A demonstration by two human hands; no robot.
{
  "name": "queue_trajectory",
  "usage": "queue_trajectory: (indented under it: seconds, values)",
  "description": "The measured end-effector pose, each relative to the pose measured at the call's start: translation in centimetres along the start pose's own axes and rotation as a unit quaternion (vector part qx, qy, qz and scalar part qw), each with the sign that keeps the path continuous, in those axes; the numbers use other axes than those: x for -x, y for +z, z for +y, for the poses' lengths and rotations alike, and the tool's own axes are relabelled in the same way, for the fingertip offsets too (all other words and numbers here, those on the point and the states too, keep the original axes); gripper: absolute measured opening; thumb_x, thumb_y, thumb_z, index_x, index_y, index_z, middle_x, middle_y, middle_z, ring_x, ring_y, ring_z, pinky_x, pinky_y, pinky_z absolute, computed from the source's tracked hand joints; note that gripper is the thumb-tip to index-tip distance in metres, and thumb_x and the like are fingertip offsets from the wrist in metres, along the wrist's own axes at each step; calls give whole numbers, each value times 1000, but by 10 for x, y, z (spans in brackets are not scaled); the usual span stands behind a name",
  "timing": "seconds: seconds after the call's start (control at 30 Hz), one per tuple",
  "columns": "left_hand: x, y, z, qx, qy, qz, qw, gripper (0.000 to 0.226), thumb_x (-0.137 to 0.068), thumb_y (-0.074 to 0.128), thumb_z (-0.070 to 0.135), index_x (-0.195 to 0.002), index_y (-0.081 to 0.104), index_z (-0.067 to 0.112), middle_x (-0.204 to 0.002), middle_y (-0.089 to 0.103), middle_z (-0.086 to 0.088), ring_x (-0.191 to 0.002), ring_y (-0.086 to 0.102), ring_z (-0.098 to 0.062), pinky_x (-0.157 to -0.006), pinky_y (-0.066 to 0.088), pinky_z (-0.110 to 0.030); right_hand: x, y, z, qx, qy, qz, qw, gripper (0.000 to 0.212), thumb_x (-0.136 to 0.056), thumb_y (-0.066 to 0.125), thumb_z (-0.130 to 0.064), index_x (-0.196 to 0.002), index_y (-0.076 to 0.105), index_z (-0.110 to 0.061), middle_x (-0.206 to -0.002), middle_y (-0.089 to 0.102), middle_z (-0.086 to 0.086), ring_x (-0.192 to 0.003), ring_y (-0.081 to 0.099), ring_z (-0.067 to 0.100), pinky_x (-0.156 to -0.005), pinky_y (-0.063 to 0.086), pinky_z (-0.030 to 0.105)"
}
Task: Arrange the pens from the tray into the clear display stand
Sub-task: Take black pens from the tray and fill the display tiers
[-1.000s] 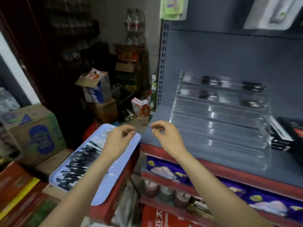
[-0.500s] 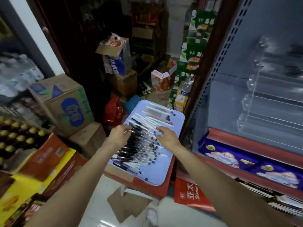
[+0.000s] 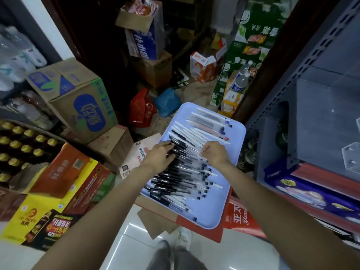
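Note:
A light blue tray [image 3: 211, 215] lies on a red carton in front of me and holds several pens. Black-capped clear pens [image 3: 183, 174] fill its middle and near part. White and clear pens [image 3: 207, 121] lie at its far end. My left hand [image 3: 158, 155] grips the cap ends of a few black pens between fingers and thumb. My right hand [image 3: 215, 152] is curled over the other ends of the same pens and pinches them. Only a clear corner of the display stand [image 3: 350, 158] shows at the right edge, on the grey shelf.
The grey shelf unit [image 3: 303, 106] with a perforated upright stands on the right, with purple packs [image 3: 303, 190] below it. Cardboard boxes [image 3: 78, 100], drink cartons and bottle crates crowd the left and the back. White tiled floor [image 3: 126, 240] and my shoes lie below.
My view swung left and down from the display stand to the tray. Both hands dropped from the shelf's front onto the pens and closed on a few black ones.

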State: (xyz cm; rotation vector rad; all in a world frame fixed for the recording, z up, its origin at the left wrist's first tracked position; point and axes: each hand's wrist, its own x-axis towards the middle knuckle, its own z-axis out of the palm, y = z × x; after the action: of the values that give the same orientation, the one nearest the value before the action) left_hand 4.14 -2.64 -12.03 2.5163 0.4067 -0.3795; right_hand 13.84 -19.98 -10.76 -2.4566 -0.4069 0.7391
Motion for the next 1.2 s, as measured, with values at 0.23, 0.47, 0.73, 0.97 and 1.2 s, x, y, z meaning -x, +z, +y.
queue_trajectory:
  seconds: [0.23,0.47,0.73,0.97,1.2]
  values:
    - [1,-14,10,141,7,71,987,37,-95,51,20,-129,53,5,-140,47,-11,-128,46,-23,-103,32,-23,18,-8,-6,-162,21,72,984,13,-92,56,-2,-91,69,2,-107,66,23,-93,59,35,-93,48,39]
    - [1,-46,63,479,-32,20,877,43,-92,58,29,-126,51,4,-119,63,-11,-109,60,-20,-91,43,-28,61,-36,-33,-365,23,89,926,19,-91,57,-5,-106,64,6,-102,61,14,-84,61,19,-84,54,23]
    - [14,-61,164,574,87,4,814,20,-95,51,21,-83,65,12,-75,73,4,-74,69,-9,-75,53,-24,107,-89,-28,-386,-24,175,905,9,-90,60,-7,-84,67,-7,-73,63,7,-73,60,19,-73,54,26]
    - [30,-58,280,336,289,41,895,18,-95,51,15,-78,54,11,-64,60,-1,-46,55,-3,-49,42,-12,156,-208,34,-364,-90,324,868,40,-92,57,-21,-131,49,-15,-86,60,-8,-83,59,10,-64,48,19]
    - [27,-18,426,142,402,68,902,22,-92,55,34,-72,54,28,-53,51,12,-49,46,0,-53,33,-18,203,-326,138,-401,-179,383,813,22,-90,55,1,-99,64,-16,-74,68,-3,-70,63,6,-57,49,17]
